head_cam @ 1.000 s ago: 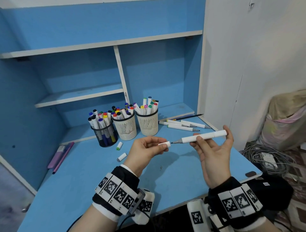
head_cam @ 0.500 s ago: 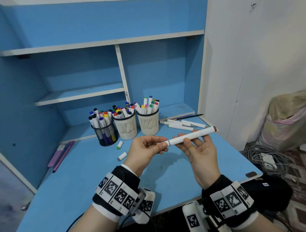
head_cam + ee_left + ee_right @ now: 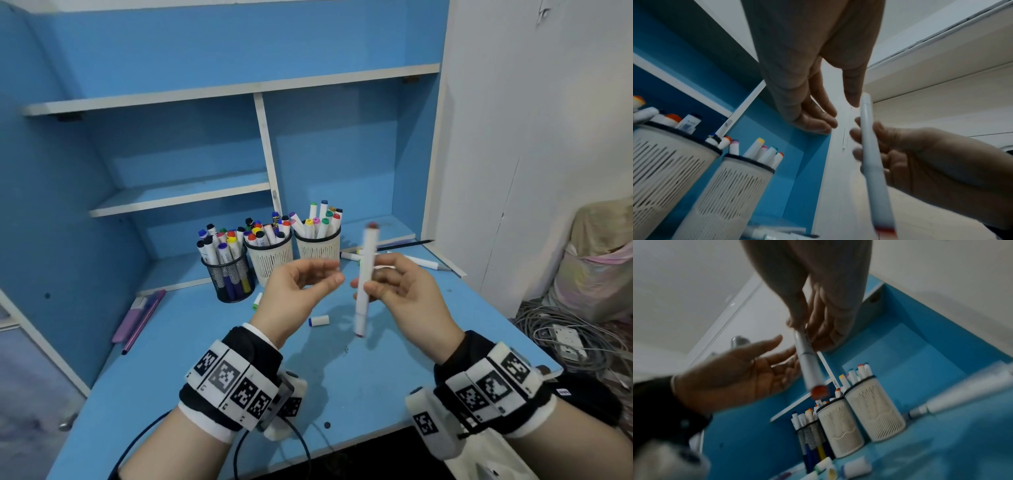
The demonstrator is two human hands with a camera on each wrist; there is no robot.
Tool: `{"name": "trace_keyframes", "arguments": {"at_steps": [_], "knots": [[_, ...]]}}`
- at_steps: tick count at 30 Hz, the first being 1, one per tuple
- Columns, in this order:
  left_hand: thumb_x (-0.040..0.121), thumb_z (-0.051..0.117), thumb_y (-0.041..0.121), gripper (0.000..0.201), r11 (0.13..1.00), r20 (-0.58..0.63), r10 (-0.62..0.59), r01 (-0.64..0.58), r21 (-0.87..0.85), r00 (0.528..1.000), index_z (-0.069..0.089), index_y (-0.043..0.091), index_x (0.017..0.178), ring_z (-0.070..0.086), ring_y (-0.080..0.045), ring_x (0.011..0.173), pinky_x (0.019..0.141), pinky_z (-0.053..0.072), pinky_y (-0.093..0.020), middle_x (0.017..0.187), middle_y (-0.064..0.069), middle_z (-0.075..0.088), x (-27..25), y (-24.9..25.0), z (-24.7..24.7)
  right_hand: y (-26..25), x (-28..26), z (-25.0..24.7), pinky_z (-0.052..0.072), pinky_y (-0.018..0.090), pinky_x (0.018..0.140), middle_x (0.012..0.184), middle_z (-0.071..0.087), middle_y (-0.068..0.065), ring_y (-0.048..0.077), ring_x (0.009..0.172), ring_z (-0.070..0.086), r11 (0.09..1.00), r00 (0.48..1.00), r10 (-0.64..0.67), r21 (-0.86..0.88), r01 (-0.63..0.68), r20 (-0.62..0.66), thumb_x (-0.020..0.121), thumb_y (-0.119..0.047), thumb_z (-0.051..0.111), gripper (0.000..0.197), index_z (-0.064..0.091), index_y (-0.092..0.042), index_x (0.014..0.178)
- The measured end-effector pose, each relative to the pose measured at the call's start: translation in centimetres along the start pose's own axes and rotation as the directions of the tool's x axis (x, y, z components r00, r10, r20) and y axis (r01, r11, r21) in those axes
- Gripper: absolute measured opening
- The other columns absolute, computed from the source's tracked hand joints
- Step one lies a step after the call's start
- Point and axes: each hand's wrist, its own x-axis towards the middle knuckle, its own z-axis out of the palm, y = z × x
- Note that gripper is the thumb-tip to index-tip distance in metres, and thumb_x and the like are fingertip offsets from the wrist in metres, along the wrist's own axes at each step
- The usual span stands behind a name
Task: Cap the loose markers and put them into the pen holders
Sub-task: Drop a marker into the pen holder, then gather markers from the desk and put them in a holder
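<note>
My right hand pinches a white marker with red-brown caps on both ends, held nearly upright above the blue desk; the same marker shows blurred in the right wrist view and again as the marker in the left wrist view. My left hand hovers just left of it, fingers relaxed and empty. Behind stand three holders full of capped markers: a black mesh one and two white ones. Loose markers lie at the back right. Two loose caps lie on the desk.
A purple pen and a flat purple item lie at the desk's left edge. Blue shelves rise behind the holders. A white wall borders the desk on the right, with tangled cables and a bag on the floor there.
The cap in my left hand went onto the marker's tip. My left hand then let go, and my right hand swung the marker from lying sideways to nearly upright.
</note>
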Motion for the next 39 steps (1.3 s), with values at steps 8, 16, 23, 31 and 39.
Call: {"name": "trace_keyframes", "arguments": {"at_steps": [8,16,23,31,39], "knots": [[0.079,0.069,-0.002,0.024,0.993,0.033,0.097,-0.099,0.056,0.995,0.069,0.015,0.097,0.067,-0.018,0.071,0.069,0.056,-0.021,0.076,0.001,0.07,1.4,2.5,-2.5,0.4,1.7,-0.1,0.047,0.016,0.075,0.082,0.069,-0.005,-0.001,0.078,0.062,0.922,0.974,-0.003,-0.376,0.09,0.226,0.09,0.001,0.054,0.037,0.06,-0.034,0.103],[0.078,0.071,0.0,0.018,0.974,-0.1,0.147,-0.126,0.188,0.984,0.071,0.016,0.087,0.069,-0.019,0.077,0.073,0.057,-0.02,0.082,-0.006,0.072,4.0,2.9,-4.2,1.0,5.8,-1.1,0.045,0.014,0.078,0.088,0.069,-0.008,0.002,0.088,0.061,0.812,0.972,-0.017,-0.564,0.151,0.235,0.088,-0.011,0.061,0.026,0.065,-0.028,0.107],[0.077,0.076,0.013,0.012,0.928,-0.325,0.23,-0.106,0.358,0.918,0.072,0.022,0.084,0.063,-0.001,0.062,0.07,0.053,-0.022,0.071,0.007,0.07,8.5,2.7,-6.5,4.4,12.7,-5.7,0.045,0.026,0.082,0.099,0.067,0.006,0.021,0.092,0.06,0.486,0.964,0.202,-0.872,0.055,0.173,0.088,-0.008,0.055,0.025,0.066,-0.013,0.111],[0.079,0.074,0.015,0.012,0.9,-0.339,0.31,-0.158,0.407,0.889,0.073,0.013,0.091,0.06,0.004,0.062,0.065,0.051,-0.009,0.076,0.005,0.07,11.2,2.7,-6.5,7.5,15.4,-9.2,0.037,0.013,0.078,0.115,0.064,-0.002,0.017,0.111,0.057,0.149,0.871,0.471,-0.986,0.078,0.14,0.088,-0.011,0.053,0.03,0.064,-0.015,0.115],[0.082,0.071,0.015,0.018,0.865,-0.315,0.361,-0.189,0.466,0.878,0.072,0.011,0.099,0.061,0.0,0.072,0.069,0.049,-0.004,0.081,0.004,0.068,12.8,2.8,-5.7,7.2,16.0,-9.7,0.032,0.016,0.074,0.124,0.058,0.006,0.021,0.111,0.054,-0.025,0.781,0.604,-0.976,0.217,0.159,0.085,-0.009,0.06,0.037,0.057,-0.014,0.122]]}}
